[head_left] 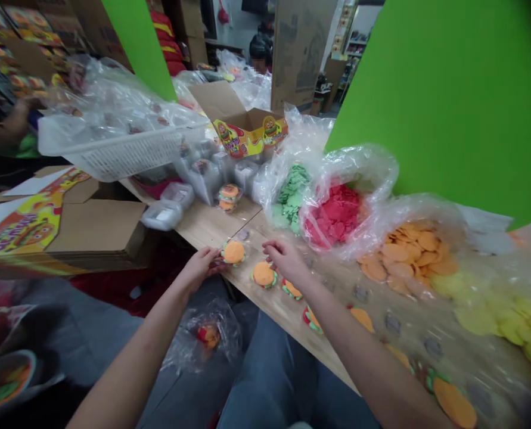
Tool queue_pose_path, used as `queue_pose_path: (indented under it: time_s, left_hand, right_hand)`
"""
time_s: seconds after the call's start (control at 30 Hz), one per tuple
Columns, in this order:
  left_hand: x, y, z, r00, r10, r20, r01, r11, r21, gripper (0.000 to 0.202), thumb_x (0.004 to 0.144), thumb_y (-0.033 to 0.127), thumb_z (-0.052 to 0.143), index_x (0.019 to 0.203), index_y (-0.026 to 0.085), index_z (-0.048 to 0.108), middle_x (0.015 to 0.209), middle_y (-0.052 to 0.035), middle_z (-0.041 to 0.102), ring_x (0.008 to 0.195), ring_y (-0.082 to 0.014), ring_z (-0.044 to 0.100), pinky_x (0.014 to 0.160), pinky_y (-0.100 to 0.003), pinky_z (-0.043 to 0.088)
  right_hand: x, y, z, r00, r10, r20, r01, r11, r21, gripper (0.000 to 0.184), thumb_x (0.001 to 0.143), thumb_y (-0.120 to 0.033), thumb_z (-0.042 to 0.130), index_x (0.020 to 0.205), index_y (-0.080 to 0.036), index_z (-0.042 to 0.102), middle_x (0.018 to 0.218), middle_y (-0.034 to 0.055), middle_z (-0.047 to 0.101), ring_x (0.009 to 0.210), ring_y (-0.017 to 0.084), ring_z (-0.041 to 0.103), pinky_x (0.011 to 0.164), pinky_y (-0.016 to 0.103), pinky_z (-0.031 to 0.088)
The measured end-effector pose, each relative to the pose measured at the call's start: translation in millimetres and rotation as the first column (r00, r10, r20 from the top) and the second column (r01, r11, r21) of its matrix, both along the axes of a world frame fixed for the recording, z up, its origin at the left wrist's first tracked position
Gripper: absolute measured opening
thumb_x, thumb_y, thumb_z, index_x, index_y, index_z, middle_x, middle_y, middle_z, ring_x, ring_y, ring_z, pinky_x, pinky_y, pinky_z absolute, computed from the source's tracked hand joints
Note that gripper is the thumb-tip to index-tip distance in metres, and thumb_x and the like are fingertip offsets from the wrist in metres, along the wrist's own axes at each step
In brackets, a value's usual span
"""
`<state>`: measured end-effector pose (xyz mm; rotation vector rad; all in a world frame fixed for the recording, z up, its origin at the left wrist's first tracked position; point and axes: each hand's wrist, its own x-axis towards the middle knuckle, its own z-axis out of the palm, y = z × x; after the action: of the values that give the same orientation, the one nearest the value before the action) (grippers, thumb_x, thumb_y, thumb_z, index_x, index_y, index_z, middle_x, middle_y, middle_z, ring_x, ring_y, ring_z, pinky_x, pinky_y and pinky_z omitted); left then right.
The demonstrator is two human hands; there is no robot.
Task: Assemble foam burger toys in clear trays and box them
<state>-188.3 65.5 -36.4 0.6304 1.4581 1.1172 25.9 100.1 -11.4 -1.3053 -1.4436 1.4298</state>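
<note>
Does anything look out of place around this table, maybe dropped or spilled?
Yes: a clear bag holding red and orange bits lies low beside the person's legs, apparently on the floor. That looks odd because the bag of red pieces sits up on the table. It may be deliberate; nothing looks clearly damaged.

Only illegible lettering (232,145) on the burger-print cartons (248,138)

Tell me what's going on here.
A person's left hand is at the edge of a burger-like stack on the wooden table; whether it grips is unclear. The right hand hangs near a second stack. More stacks line the near edge. Beyond them lie green pieces, red pieces, orange pieces and yellow pieces.
</note>
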Motion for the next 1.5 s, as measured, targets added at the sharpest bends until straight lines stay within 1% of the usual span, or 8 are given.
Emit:
queue_pose_path:
  time_s: [0.23,0.43,0.63,0.87,1.07,1.2,1.3,1.5]
  left_hand:
    - [1.8,-65.6,42.2,0.966,-0.181,0.182,0.193,0.98,-0.051,0.012,0.072,0.021,0.065,0.074,0.015,0.054,0.072,0.0003,0.057,0.056,-0.0073,0.057,0.054,-0.019,0.053]
    - [58.3,-104.7,47.1,0.935,-0.214,0.283,0.256,0.96,-0.118,0.014,0.07,0.017,0.066,0.069,0.014,0.053,0.068,0.0008,0.055,0.053,-0.0061,0.055,0.05,-0.017,0.053]
    - [128.9,-133.9,40.8,0.933,-0.176,0.313,0.19,0.982,-0.014,0.018,0.071,0.027,0.066,0.073,0.016,0.052,0.08,0.002,0.058,0.063,-0.0071,0.059,0.056,-0.019,0.055]
    - [169.3,-152.7,42.7,0.904,-0.188,0.384,0.202,0.979,0.004,0.02,0.07,0.029,0.067,0.074,0.017,0.052,0.077,0.003,0.058,0.066,-0.0076,0.059,0.06,-0.02,0.055]
    - [173.3,-156.6,52.3,0.893,-0.282,0.352,0.319,0.946,-0.052,0.018,0.07,0.026,0.067,0.073,0.017,0.052,0.083,0.0014,0.059,0.065,-0.0089,0.059,0.055,-0.022,0.055]
    - [171.5,-163.2,44.2,0.877,-0.28,0.39,0.353,0.927,-0.128,0.014,0.073,0.025,0.064,0.073,0.017,0.053,0.077,0.0029,0.056,0.06,-0.0072,0.058,0.055,-0.02,0.055]
    - [168.0,-167.5,40.1,0.856,-0.269,0.441,0.388,0.899,-0.204,0.01,0.073,0.022,0.064,0.078,0.017,0.056,0.078,0.0022,0.056,0.06,-0.0071,0.058,0.056,-0.02,0.055]
    - [167.8,-169.9,46.3,0.821,-0.288,0.493,0.457,0.849,-0.266,0.008,0.076,0.022,0.061,0.08,0.016,0.059,0.08,-0.0012,0.059,0.062,-0.0088,0.059,0.055,-0.019,0.054]
  right_hand:
    - [-3.1,-46.5,6.0,0.888,-0.197,-0.415,-0.023,0.884,-0.468,0.031,0.078,-0.047,0.052,0.093,-0.019,0.051,0.087,0.0055,0.062,0.064,0.013,0.06,0.054,0.028,0.052]
    - [39.2,-123.6,2.7,0.801,-0.101,-0.59,-0.147,0.922,-0.358,0.045,0.066,-0.033,0.07,0.107,-0.026,0.053,0.113,0.0011,0.059,0.092,0.017,0.059,0.069,0.031,0.054]
    - [53.7,-188.0,-6.7,0.687,-0.35,-0.636,0.174,0.93,-0.323,0.047,0.081,-0.041,0.053,0.125,-0.036,0.038,0.13,-0.0003,0.046,0.103,0.017,0.055,0.075,0.032,0.052]
    - [94.1,-203.4,-1.9,0.724,-0.353,-0.592,0.228,0.933,-0.277,0.054,0.078,-0.042,0.056,0.128,-0.035,0.036,0.134,-0.0003,0.043,0.113,0.018,0.05,0.078,0.03,0.05]
    - [135.7,-162.6,-2.5,0.712,-0.405,-0.574,0.194,0.899,-0.394,0.043,0.082,-0.052,0.044,0.113,-0.024,0.05,0.11,0.0058,0.061,0.096,0.019,0.06,0.068,0.029,0.052]
    - [141.5,-163.4,9.8,0.769,-0.265,-0.582,0.212,0.964,-0.158,0.043,0.082,-0.044,0.048,0.122,-0.029,0.042,0.114,0.0028,0.059,0.104,0.02,0.057,0.079,0.038,0.05]
    - [143.8,-189.8,22.9,0.924,-0.057,-0.378,0.122,0.981,0.149,0.042,0.08,-0.037,0.054,0.121,-0.03,0.047,0.127,0.0019,0.05,0.117,0.021,0.046,0.094,0.044,0.041]
    - [153.3,-233.6,22.0,0.957,0.173,0.232,-0.272,0.81,0.52,0.058,0.07,-0.033,0.066,0.125,-0.026,0.048,0.138,0.0049,0.038,0.131,0.028,0.024,0.106,0.049,0.02]
